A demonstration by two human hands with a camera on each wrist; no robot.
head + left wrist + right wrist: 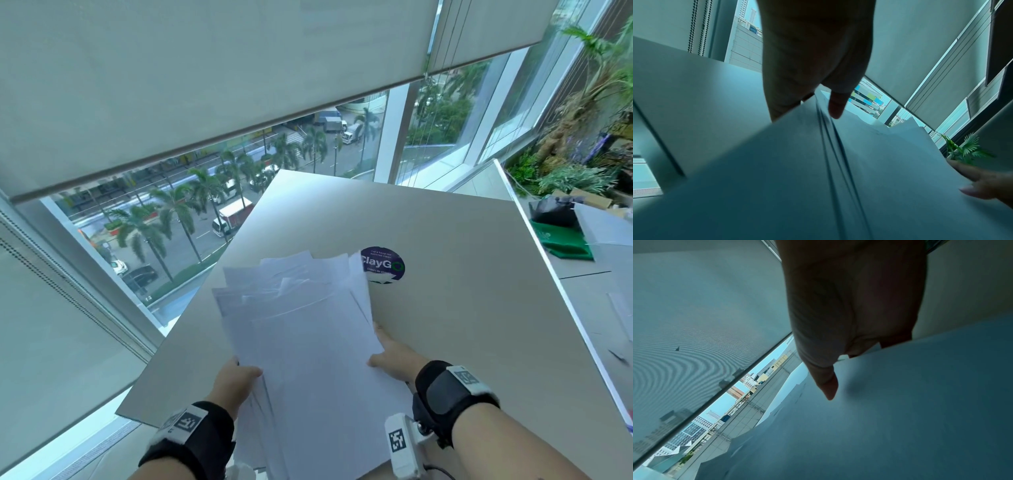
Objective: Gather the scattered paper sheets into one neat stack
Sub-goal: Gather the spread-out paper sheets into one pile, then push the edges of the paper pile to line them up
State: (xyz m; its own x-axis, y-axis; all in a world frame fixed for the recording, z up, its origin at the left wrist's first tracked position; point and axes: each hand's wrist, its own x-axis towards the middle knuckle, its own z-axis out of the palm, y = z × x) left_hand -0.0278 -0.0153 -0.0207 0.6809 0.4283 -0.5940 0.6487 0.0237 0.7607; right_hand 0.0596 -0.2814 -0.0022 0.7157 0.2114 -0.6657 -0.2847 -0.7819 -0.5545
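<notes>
A loose, fanned pile of white paper sheets (301, 325) is held over the beige table (462, 222), its far corners splayed out unevenly. My left hand (238, 377) grips the pile's near left edge, thumb on top and fingers underneath. My right hand (394, 358) pinches the right edge, thumb on the top sheet. In the left wrist view the left hand's thumb (836, 105) presses on the sheets (838, 178), whose edges show as separate layers. In the right wrist view the thumb (828, 382) lies on the paper (900, 402); the fingers are hidden beneath.
A round purple sticker (383, 263) sits on the table just past the pile. A second table at the right carries a green bag (561, 240) and clutter. Windows with lowered blinds (171, 85) run along the left and back. Plants (582, 120) stand at the far right.
</notes>
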